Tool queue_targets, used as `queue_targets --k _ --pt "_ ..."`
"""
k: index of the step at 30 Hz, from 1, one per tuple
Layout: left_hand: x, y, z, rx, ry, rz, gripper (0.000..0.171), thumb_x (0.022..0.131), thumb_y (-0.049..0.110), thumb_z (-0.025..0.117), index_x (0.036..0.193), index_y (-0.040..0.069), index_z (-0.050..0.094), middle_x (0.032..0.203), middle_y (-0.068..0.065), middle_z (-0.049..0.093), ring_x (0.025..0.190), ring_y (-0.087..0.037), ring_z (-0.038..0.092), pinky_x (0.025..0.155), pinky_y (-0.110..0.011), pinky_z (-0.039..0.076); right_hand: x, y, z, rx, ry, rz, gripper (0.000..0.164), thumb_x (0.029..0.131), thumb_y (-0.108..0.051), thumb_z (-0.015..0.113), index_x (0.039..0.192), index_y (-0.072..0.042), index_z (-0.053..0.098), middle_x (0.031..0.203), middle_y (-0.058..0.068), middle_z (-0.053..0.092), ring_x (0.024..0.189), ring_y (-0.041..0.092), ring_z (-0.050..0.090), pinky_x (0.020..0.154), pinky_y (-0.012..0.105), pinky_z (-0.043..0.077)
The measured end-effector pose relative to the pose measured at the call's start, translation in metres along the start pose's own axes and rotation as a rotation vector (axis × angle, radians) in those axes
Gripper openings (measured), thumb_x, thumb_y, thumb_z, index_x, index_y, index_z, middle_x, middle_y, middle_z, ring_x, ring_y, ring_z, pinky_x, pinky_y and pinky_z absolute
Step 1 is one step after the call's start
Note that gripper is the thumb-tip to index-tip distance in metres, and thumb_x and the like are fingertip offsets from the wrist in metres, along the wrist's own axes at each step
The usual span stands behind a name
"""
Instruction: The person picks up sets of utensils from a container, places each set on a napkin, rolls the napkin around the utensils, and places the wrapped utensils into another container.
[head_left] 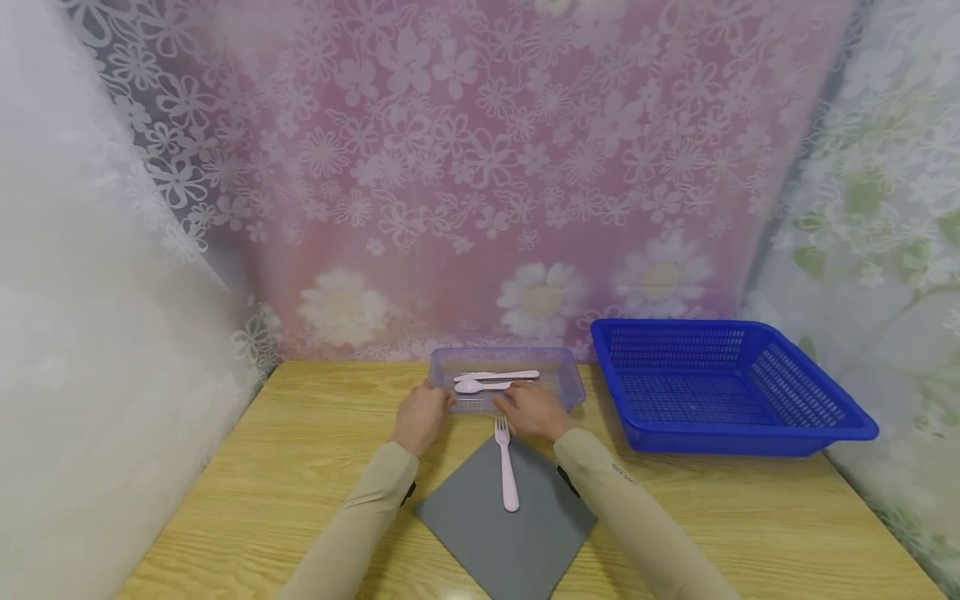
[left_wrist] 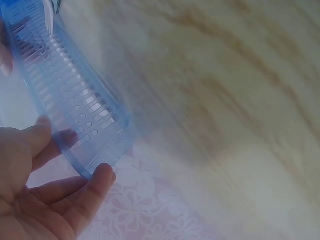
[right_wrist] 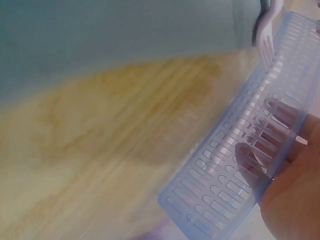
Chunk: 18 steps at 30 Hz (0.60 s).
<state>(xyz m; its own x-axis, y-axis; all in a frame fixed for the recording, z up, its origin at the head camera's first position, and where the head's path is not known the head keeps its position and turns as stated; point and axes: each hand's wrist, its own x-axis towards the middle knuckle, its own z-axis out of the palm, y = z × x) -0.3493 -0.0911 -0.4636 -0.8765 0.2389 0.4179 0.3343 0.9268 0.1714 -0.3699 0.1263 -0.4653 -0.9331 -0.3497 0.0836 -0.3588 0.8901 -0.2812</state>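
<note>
A clear plastic basket [head_left: 566, 379] with slotted walls stands at the table's back edge, holding a white plastic spoon [head_left: 469, 387] and a white knife [head_left: 517, 375] behind it. My left hand [head_left: 422, 417] grips the basket's left end, thumb and fingers around its rim in the left wrist view. Inside the basket, my right hand [head_left: 534, 408] pinches the spoon's handle; its fingers [right_wrist: 248, 160] show through the slotted wall. In front of the basket, a white plastic fork [head_left: 507, 475] lies on a grey folded cloth [head_left: 480, 517], tines toward the basket.
To the right stands a large blue plastic basket [head_left: 637, 439], its left rim close to the clear one. A flowered curtain [head_left: 465, 208] hangs behind the wooden table [head_left: 300, 442], with pale curtains at both sides.
</note>
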Motion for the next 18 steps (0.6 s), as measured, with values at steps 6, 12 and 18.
queue_targets --k 6,12,18 --pt "0.000 0.000 -0.002 0.025 0.016 0.012 0.016 0.091 0.027 0.069 0.089 0.014 0.078 0.081 -0.012 0.067 0.072 -0.028 0.067 0.060 -0.040 0.056 0.005 -0.003 -0.001 -0.079 -0.021 -0.058 0.047 0.107 -0.034 0.032 0.130 -0.006 0.062 0.141 0.017 0.054 0.135 0.036 0.046 0.114 0.048 0.035" --pt "-0.001 -0.001 -0.003 0.022 0.035 0.029 0.016 0.091 0.026 0.070 0.086 0.013 0.078 0.078 -0.011 0.067 0.070 -0.028 0.066 0.059 -0.040 0.055 0.009 -0.004 -0.002 -0.112 -0.096 -0.048 0.048 0.108 -0.032 0.027 0.137 -0.006 0.056 0.146 0.016 0.050 0.139 0.036 0.040 0.117 0.048 0.030" --pt "0.000 -0.001 -0.001 0.014 0.023 0.037 0.020 0.093 0.025 0.069 0.079 0.011 0.075 0.076 -0.012 0.066 0.069 -0.029 0.066 0.058 -0.040 0.055 0.014 -0.003 -0.003 -0.051 -0.172 0.028 0.053 0.107 -0.036 0.022 0.140 -0.009 0.054 0.152 0.015 0.042 0.144 0.037 0.032 0.119 0.050 0.024"
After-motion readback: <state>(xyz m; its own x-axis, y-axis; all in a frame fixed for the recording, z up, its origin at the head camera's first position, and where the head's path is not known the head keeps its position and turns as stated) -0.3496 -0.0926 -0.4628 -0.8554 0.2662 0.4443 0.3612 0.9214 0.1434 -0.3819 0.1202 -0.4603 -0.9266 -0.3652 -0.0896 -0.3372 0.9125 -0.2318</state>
